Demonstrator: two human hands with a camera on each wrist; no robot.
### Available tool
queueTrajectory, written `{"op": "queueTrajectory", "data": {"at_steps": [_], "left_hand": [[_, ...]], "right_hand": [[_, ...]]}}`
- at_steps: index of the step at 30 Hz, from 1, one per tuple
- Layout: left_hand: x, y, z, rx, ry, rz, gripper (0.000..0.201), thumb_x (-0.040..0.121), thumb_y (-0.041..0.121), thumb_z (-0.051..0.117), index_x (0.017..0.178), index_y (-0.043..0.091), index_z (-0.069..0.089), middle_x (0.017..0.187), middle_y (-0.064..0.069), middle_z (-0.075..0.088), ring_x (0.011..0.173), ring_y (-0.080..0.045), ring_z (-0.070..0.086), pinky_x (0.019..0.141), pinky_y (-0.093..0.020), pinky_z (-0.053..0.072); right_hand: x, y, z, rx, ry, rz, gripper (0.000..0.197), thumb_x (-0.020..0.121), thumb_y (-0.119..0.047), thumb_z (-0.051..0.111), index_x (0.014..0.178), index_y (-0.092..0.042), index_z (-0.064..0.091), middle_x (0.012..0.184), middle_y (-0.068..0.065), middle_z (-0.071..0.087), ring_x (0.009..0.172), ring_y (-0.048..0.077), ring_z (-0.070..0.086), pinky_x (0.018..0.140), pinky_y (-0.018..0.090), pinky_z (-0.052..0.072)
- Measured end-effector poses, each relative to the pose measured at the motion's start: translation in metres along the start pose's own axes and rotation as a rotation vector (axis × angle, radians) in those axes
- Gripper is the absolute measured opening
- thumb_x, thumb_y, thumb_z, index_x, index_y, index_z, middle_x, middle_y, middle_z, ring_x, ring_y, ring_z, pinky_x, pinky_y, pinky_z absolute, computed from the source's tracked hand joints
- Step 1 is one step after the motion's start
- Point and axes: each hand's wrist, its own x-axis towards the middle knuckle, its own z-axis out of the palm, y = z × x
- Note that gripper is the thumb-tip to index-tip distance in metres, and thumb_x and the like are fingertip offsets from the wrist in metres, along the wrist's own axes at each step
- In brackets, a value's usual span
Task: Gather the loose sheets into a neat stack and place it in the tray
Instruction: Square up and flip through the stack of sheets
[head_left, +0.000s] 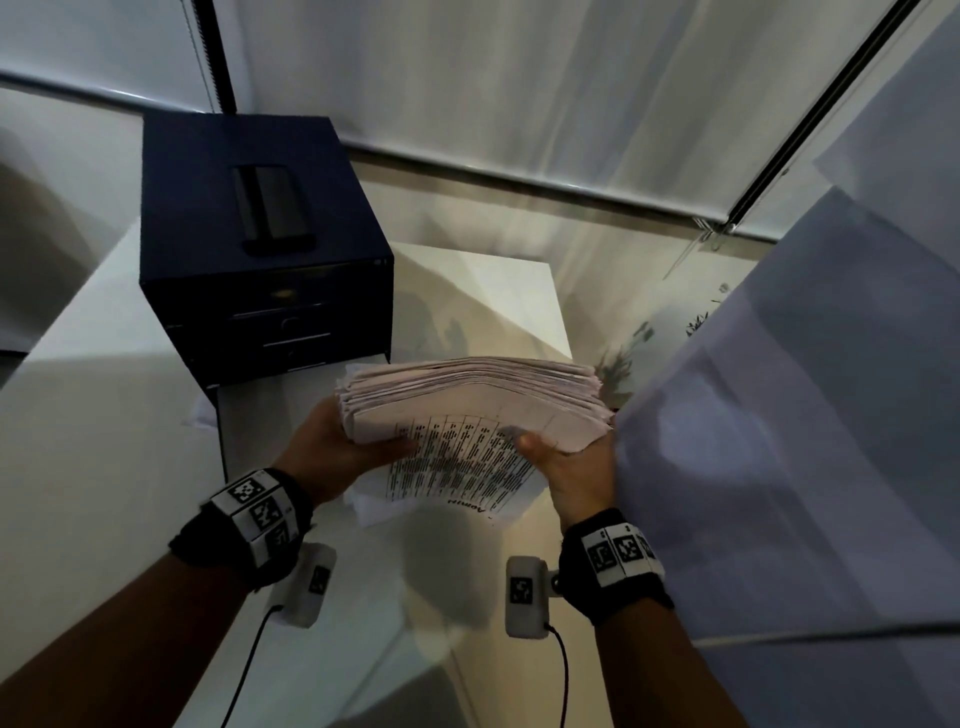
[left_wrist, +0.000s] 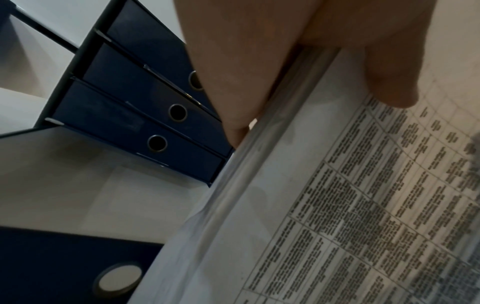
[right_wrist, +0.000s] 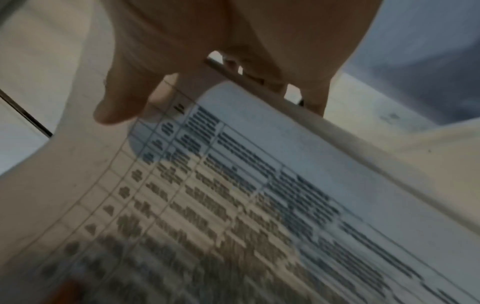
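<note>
Printed table on stack (left_wrist: 337, 205) in left wrist view; drawer unit (head_left: 265, 249) beyond.

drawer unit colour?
Dark navy blue drawer unit, with round pull holes; clearest in the head view.

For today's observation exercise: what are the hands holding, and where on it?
Both hands hold a stack of paper: left hand at its left end, right hand at its right end.
</note>
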Motion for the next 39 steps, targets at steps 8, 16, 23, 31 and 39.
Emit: {"op": "queueTrajectory", "data": {"at_steps": [8,16,23,31,39], "left_hand": [[0.003,-0.004,-0.007,-0.013,-0.011,-0.045,0.061,0.063,0.019,0.090,0.117,0.035,0.067,0.120,0.004,0.070,0.114,-0.014,0.065,0.099,-0.048,0.051],[0.003,0.000,-0.005,0.033,-0.014,0.024,0.059,0.064,0.023,0.089,0.109,0.054,0.065,0.118,0.015,0.070,0.111,-0.005,0.065,0.095,-0.031,0.054],[0.003,-0.004,0.010,0.198,0.195,0.074,0.043,0.079,0.030,0.078,0.098,0.064,0.061,0.098,0.027,0.070,0.097,0.012,0.063,0.085,-0.024,0.054],[-0.020,0.023,0.029,0.194,0.428,0.202,0.033,0.077,0.022,0.079,0.107,0.023,0.064,0.097,0.020,0.067,0.088,0.015,0.063,0.070,-0.007,0.052],[-0.038,-0.010,0.016,0.063,0.283,-0.096,0.033,0.063,0.024,0.081,0.093,0.017,0.071,0.072,0.031,0.070,0.071,0.015,0.065,0.060,0.000,0.046]], "right_hand": [[0.019,0.002,0.005,-0.038,0.116,0.000,0.075,0.053,0.007,0.088,0.121,0.005,0.055,0.110,0.020,0.069,0.103,0.032,0.068,0.080,0.039,0.060],[0.021,-0.002,0.009,0.023,0.024,-0.026,0.085,0.048,-0.007,0.095,0.122,0.004,0.056,0.116,0.023,0.066,0.109,0.036,0.065,0.083,0.047,0.058],[0.009,0.000,0.016,-0.111,0.008,0.039,0.040,0.064,0.002,0.085,0.097,-0.014,0.070,0.089,-0.005,0.077,0.088,0.009,0.072,0.082,0.032,0.059],[-0.027,-0.012,0.010,-0.062,0.106,-0.117,0.047,0.069,-0.003,0.084,0.112,-0.006,0.065,0.103,0.004,0.074,0.099,0.016,0.071,0.082,0.028,0.059],[-0.047,0.036,0.006,-0.040,0.096,0.036,0.107,0.045,-0.042,0.095,0.132,-0.002,0.046,0.121,0.017,0.064,0.111,0.027,0.064,0.091,0.037,0.056]]}}
